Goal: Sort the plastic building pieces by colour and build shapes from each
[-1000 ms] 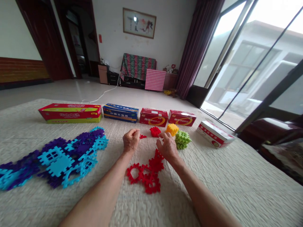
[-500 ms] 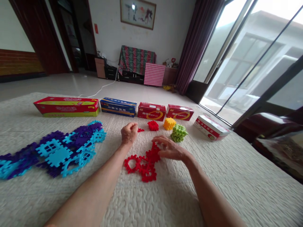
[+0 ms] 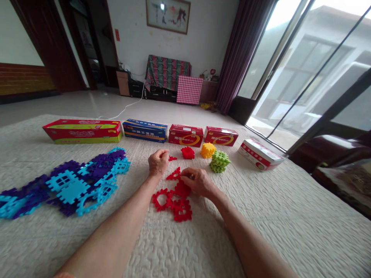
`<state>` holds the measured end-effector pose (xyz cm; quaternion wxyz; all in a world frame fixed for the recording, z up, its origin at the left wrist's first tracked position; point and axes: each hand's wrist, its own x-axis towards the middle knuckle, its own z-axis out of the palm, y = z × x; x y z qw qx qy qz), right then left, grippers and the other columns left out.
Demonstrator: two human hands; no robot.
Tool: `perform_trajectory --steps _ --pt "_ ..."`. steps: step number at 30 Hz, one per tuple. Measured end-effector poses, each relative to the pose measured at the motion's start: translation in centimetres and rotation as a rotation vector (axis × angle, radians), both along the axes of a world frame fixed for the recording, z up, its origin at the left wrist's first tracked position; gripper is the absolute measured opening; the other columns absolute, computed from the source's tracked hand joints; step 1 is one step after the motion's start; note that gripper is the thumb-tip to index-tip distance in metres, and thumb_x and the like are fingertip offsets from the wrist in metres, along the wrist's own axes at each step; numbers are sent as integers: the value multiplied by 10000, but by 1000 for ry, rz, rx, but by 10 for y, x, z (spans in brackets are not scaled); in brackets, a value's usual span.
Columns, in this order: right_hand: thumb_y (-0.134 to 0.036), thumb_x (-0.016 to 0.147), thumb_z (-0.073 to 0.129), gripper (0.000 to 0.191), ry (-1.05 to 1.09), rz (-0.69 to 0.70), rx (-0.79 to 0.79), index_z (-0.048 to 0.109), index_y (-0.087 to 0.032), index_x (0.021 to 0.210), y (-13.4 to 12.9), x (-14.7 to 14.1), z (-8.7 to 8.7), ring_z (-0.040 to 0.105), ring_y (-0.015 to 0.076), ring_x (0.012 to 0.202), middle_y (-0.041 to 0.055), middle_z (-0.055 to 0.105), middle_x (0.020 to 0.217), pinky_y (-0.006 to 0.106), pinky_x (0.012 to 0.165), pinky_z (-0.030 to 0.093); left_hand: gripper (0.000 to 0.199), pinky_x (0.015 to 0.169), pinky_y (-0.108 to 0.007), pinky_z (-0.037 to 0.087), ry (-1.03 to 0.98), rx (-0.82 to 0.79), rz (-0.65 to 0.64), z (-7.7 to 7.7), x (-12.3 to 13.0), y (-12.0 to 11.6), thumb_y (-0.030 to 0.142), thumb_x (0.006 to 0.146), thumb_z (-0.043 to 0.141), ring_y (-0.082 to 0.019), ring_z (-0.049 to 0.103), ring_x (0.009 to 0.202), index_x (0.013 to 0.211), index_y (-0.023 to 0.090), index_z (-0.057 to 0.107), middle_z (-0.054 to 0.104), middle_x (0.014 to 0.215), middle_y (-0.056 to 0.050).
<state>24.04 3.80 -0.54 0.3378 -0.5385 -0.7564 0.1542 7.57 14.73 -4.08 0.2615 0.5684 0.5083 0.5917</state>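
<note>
My left hand [image 3: 158, 162] is closed in a pinch, with a small red interlocking building piece [image 3: 172, 158] poking out past its fingertips. Most of that piece is hidden. Over a loose group of red interlocking building pieces [image 3: 182, 210], my right hand [image 3: 199, 181] curls its fingers onto a red piece [image 3: 182, 188], partly covering it. A red triangular piece [image 3: 174, 174] lies just left of those fingers. Beyond the hands sit a red block [image 3: 188, 153], a yellow block [image 3: 208, 150] and a light green block [image 3: 220, 161], all with toothed edges.
Blue and purple building pieces [image 3: 74, 191] spread in a heap at the left. Along the back of the quilted cover [image 3: 174, 251] stand a red and green box [image 3: 84, 132], a blue box [image 3: 145, 131] and two red boxes [image 3: 185, 136]. A white box [image 3: 259, 155] lies at the right.
My right hand has moved left and its fingers have drawn together over the red pieces. The red triangular piece now shows left of it. My left hand has hardly moved.
</note>
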Motion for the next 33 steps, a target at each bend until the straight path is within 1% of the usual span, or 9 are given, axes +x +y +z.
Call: perform_trajectory --steps 2,6,10,13,16,20,24,29,33 --pt "-212 762 569 145 1 29 -57 695 -187 829 -1 -1 3 548 98 582 -13 662 710 198 562 395 260 602 -243 462 -8 5 2 0 0 0 308 721 510 -168 634 661 822 179 711 692 693 -20" --pt "-187 667 611 107 -198 19 -121 696 -169 730 -3 3 12 509 95 536 -9 630 637 199 508 330 265 606 -251 463 -18 1 -2 -1 1 1 315 719 508 -163 615 631 812 174 713 679 663 -16" --pt "-130 666 532 146 -271 -5 -86 672 -163 637 -3 4 12 498 93 533 4 622 612 208 511 309 266 592 -251 454 -27 -17 21 -1 1 3 314 709 511 -164 608 623 805 175 716 676 650 -19" --pt "-126 679 518 151 -203 16 -57 659 -160 638 -1 6 8 496 90 529 3 624 613 204 517 325 265 572 -246 445 -57 -20 27 0 1 2 311 703 513 -158 597 596 810 176 714 662 625 -13" --pt "-180 736 523 149 -19 -58 -46 669 -162 711 5 9 1 515 93 540 1 642 638 197 532 365 261 538 -236 430 -93 -32 -1 3 0 -1 319 704 520 -143 571 541 814 174 706 628 581 4" --pt "-270 760 536 200 313 -204 -22 667 -170 874 17 8 -13 550 105 556 13 670 741 202 520 414 245 493 -224 411 -118 -28 -110 9 2 -9 329 715 535 -121 534 474 810 170 696 598 553 22" --pt "-331 763 549 254 551 -225 -17 620 -177 952 23 3 -22 606 121 573 29 674 836 217 512 458 235 493 -221 419 -68 -19 -218 15 4 -17 345 732 542 -113 530 453 781 174 697 593 542 26" --pt "-260 745 532 181 553 -240 48 612 -184 887 22 -3 -25 634 151 621 20 678 731 237 554 474 281 474 -219 414 -31 -65 -409 22 5 -24 391 771 537 -104 540 438 707 166 692 618 574 5" --pt "-179 719 509 193 433 -309 276 645 -191 856 24 -4 -24 620 150 672 23 679 770 267 645 493 265 458 -211 409 -116 -208 -571 27 5 -28 387 734 593 -109 556 462 767 149 706 630 571 -4"
